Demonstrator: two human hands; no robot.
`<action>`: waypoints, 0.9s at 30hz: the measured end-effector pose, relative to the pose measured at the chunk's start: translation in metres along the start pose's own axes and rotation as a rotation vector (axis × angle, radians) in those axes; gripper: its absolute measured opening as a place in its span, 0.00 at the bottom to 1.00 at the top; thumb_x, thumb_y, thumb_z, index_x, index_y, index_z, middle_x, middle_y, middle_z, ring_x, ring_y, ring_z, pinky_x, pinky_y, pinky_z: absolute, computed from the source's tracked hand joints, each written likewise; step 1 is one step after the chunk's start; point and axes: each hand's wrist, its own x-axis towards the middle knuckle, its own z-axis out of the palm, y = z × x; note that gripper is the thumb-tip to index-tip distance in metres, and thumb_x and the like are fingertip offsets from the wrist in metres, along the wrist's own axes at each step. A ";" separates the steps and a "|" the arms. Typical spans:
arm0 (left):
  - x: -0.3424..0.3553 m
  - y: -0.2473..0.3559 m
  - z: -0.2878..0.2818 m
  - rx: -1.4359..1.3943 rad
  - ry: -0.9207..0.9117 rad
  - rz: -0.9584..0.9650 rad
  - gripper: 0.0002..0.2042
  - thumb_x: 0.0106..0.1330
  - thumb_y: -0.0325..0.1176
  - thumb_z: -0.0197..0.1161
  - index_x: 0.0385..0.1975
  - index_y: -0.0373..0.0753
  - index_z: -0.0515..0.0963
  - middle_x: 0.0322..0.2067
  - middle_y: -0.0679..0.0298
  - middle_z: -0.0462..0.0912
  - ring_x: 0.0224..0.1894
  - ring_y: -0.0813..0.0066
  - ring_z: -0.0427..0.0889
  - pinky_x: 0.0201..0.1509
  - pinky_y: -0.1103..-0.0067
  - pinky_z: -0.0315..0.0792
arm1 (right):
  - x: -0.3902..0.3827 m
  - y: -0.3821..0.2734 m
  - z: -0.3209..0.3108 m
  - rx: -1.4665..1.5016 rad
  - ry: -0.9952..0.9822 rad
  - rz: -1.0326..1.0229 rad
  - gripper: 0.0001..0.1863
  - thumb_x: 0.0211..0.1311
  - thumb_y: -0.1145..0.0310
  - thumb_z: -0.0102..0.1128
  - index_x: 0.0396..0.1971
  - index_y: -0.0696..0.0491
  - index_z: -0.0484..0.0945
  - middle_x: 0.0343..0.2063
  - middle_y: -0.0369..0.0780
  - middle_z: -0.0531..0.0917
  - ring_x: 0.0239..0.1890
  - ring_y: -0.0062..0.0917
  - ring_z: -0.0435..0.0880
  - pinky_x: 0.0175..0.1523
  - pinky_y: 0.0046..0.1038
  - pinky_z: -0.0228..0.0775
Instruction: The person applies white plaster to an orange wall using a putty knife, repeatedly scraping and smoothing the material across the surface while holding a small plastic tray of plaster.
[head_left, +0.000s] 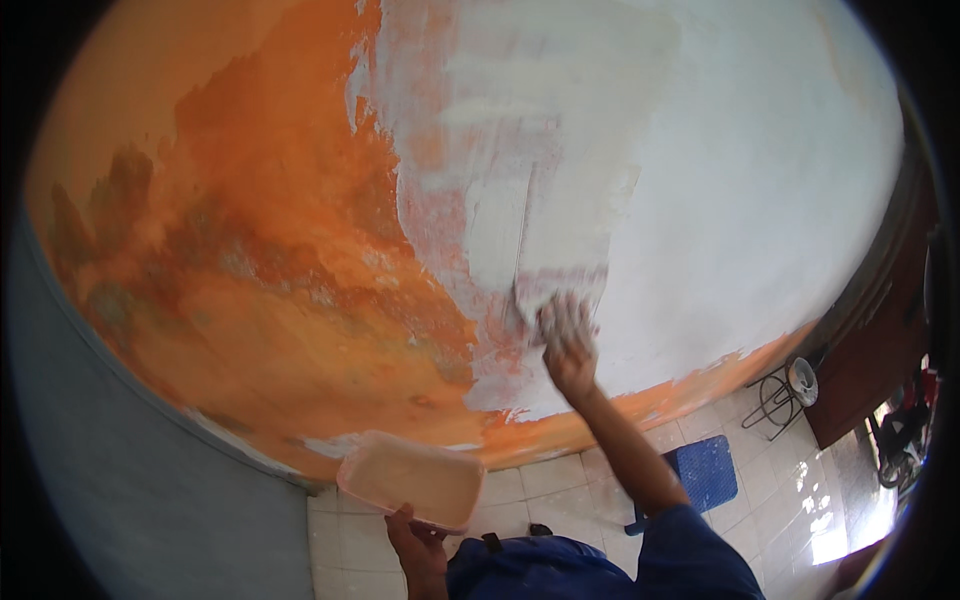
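My right hand is wrapped round a wide putty knife, partly hidden by my fingers and blurred. Its blade lies against the wall, where pale filler meets bare patches. Pale smears coat the fingers of this hand. Low in front of me, my left hand grips the near edge of a pinkish rectangular tub. What lies inside the tub is pale and hard to make out. Left of the knife the wall is orange and stained; to the right it is coated white.
A blue plastic stool stands on the tiled floor to my right. Further right are a metal-legged stand with a round white container and a dark red-brown panel. A grey wall closes off the left.
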 end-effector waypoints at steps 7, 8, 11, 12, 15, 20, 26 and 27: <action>-0.008 0.006 0.006 0.087 -0.008 0.021 0.29 0.55 0.47 0.55 0.57 0.44 0.62 0.48 0.61 0.73 0.49 0.65 0.74 0.43 0.65 0.72 | -0.099 -0.049 -0.043 0.179 -0.239 0.173 0.18 0.51 0.83 0.53 0.44 0.62 0.76 0.50 0.50 0.76 0.57 0.43 0.72 0.61 0.45 0.63; -0.009 0.007 0.005 0.111 -0.005 0.034 0.29 0.57 0.49 0.54 0.56 0.42 0.63 0.49 0.60 0.74 0.50 0.65 0.74 0.45 0.65 0.71 | -0.076 -0.047 -0.052 0.162 -0.126 0.127 0.18 0.50 0.84 0.54 0.44 0.60 0.77 0.49 0.48 0.78 0.56 0.40 0.74 0.61 0.44 0.63; -0.006 0.007 0.001 0.115 -0.021 0.025 0.29 0.56 0.49 0.54 0.57 0.42 0.63 0.49 0.60 0.74 0.50 0.65 0.74 0.45 0.64 0.72 | 0.032 -0.007 -0.075 -0.003 0.188 0.034 0.16 0.51 0.83 0.59 0.42 0.57 0.79 0.47 0.45 0.80 0.54 0.35 0.77 0.60 0.40 0.65; -0.007 0.008 0.002 0.117 -0.036 0.023 0.30 0.56 0.49 0.54 0.57 0.42 0.63 0.49 0.60 0.73 0.50 0.64 0.74 0.45 0.64 0.72 | 0.067 0.008 -0.082 -0.080 0.252 0.019 0.14 0.52 0.82 0.59 0.41 0.57 0.79 0.45 0.44 0.81 0.53 0.36 0.77 0.60 0.40 0.66; -0.009 0.006 0.010 0.117 -0.088 0.012 0.30 0.56 0.49 0.54 0.58 0.42 0.61 0.50 0.59 0.73 0.51 0.64 0.74 0.46 0.64 0.71 | 0.125 0.054 -0.089 -0.241 0.319 -0.049 0.18 0.50 0.83 0.58 0.44 0.58 0.78 0.47 0.45 0.79 0.54 0.39 0.76 0.59 0.40 0.66; -0.014 0.002 0.024 0.031 0.005 0.037 0.25 0.52 0.42 0.56 0.51 0.40 0.66 0.39 0.60 0.77 0.39 0.64 0.79 0.34 0.64 0.78 | 0.082 0.052 -0.059 -0.141 0.254 -0.043 0.23 0.47 0.86 0.51 0.46 0.56 0.77 0.48 0.46 0.78 0.54 0.40 0.76 0.58 0.39 0.68; -0.013 0.000 0.010 0.128 -0.028 0.022 0.30 0.56 0.50 0.55 0.58 0.43 0.62 0.50 0.60 0.73 0.51 0.64 0.74 0.47 0.65 0.71 | -0.035 -0.015 -0.059 0.019 -0.082 0.139 0.12 0.53 0.79 0.58 0.40 0.60 0.79 0.42 0.47 0.81 0.50 0.38 0.79 0.56 0.37 0.70; -0.014 0.001 0.011 0.129 -0.022 0.024 0.30 0.56 0.50 0.55 0.58 0.43 0.62 0.50 0.60 0.73 0.51 0.64 0.74 0.46 0.65 0.71 | -0.037 -0.018 -0.064 0.021 -0.110 0.163 0.12 0.53 0.79 0.60 0.39 0.60 0.80 0.41 0.47 0.82 0.49 0.38 0.80 0.55 0.36 0.71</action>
